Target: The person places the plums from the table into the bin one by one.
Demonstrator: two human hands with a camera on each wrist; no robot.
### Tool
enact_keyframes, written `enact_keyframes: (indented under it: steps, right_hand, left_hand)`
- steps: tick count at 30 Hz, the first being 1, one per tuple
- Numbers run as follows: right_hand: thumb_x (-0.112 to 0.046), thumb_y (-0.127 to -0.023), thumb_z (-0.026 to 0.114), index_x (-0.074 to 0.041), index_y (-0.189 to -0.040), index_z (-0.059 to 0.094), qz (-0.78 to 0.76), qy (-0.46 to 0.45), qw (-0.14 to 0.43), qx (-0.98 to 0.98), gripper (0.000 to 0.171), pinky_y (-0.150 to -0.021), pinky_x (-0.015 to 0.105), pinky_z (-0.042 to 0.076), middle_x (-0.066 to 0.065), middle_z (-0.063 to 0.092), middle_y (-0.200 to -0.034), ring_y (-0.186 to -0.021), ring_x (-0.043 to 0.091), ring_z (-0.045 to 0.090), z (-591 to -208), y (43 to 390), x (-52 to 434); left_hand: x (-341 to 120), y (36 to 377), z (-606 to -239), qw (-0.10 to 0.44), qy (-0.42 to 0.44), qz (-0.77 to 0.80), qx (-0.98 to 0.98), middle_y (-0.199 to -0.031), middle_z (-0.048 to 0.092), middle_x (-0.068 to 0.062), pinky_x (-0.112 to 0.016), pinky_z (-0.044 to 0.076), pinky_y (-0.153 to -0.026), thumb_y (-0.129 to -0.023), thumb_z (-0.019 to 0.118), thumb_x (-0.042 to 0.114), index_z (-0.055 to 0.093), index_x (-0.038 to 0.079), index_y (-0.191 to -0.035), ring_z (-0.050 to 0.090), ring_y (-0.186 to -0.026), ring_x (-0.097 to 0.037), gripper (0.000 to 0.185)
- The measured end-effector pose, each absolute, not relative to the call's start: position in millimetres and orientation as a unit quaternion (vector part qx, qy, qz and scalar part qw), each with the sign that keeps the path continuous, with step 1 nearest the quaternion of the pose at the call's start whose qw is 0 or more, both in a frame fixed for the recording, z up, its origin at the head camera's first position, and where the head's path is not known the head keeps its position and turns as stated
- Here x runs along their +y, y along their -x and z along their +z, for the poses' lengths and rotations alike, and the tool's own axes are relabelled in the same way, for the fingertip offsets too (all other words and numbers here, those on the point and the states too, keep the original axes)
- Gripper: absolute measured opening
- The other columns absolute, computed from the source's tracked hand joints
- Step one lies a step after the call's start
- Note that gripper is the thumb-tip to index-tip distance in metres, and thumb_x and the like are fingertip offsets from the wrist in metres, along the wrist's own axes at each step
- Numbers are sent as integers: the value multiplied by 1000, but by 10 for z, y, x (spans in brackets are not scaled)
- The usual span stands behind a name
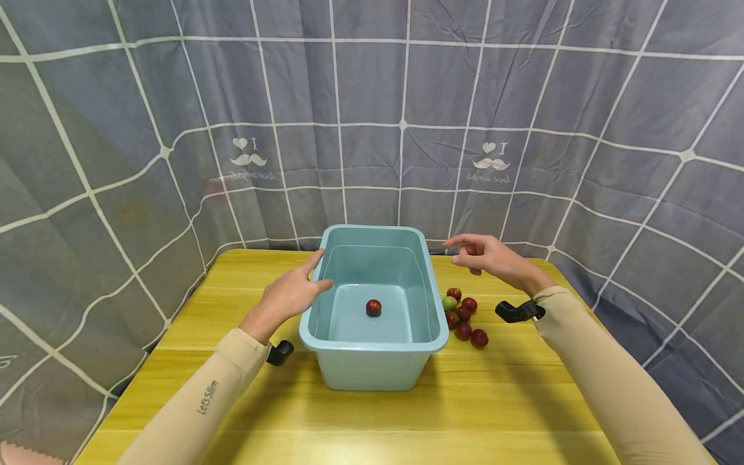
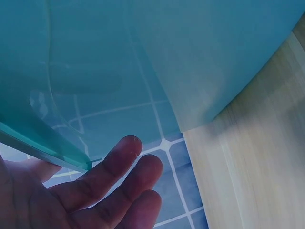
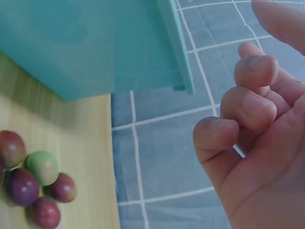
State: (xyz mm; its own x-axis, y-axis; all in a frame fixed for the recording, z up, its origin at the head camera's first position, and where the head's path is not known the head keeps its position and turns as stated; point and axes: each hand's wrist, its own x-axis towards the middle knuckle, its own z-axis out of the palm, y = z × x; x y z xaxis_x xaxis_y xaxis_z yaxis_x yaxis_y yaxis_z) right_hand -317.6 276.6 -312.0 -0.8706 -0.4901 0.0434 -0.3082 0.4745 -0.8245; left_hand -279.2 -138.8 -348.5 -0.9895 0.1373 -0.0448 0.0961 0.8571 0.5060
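Note:
A light blue plastic tub stands on the wooden table with a single dark red plum on its floor. At the tub's left rim is my left hand, its thumb reaching over the edge and its straight fingers along the outer side. In the left wrist view these fingers lie beside the tub wall. My right hand hovers past the tub's right side, holding nothing, with its index finger extended and the others loosely curled. Below it, several red plums and a green one lie bunched against the tub.
Yellow wood-grain table spreads around the tub. A grey curtain with white grid lines hangs behind the table and along both sides. Black wrist straps sit at the cuffs of the beige sleeves.

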Motion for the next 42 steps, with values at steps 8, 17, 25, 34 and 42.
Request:
enact_keyframes:
  steps: [8,17,25,34,42]
  right_hand:
    - [-31,-101,63,-13,-140,55,-476,220,81,847,44,-69,34,47,15,48,-83,-72,31,49,-3266,3078,2951]
    - [-30,-101,63,-13,-141,54,-492,198,68,845,45,-66,34,46,9,48,-81,-69,26,48,-3477,2930,3106]
    - [-25,-101,62,-9,-143,51,-518,184,52,834,46,-64,32,47,6,50,-82,-69,25,48,-3688,2796,3245]
    - [-18,-101,60,-7,-143,50,-534,179,74,823,45,-63,31,46,4,57,-89,-70,28,48,-3924,2668,3357]
    - [-17,-100,61,-5,-143,50,-544,163,89,819,46,-66,34,46,6,56,-90,-75,30,49,-4178,2637,3491]
  left_hand:
    - [-1388,2784,-3475,41,-58,261,963,-157,42,-16,-53,51,-79,-95,50,59,10,39,-162,52,-132,-45,81]
    - [-1392,2780,-3478,39,-57,264,962,-157,43,-16,-50,51,-76,-95,50,59,10,39,-162,52,-132,-45,80]
    - [-1391,2765,-3476,37,-59,268,961,-157,42,-16,-56,50,-83,-95,50,58,11,39,-162,49,-134,-46,80]
    - [-1400,2757,-3491,38,-55,263,962,-157,42,-17,-53,51,-80,-95,49,58,11,39,-162,52,-132,-46,80]
    - [-1387,2777,-3499,33,-58,264,962,-157,43,-16,-54,50,-80,-95,49,60,10,41,-162,52,-132,-45,80]
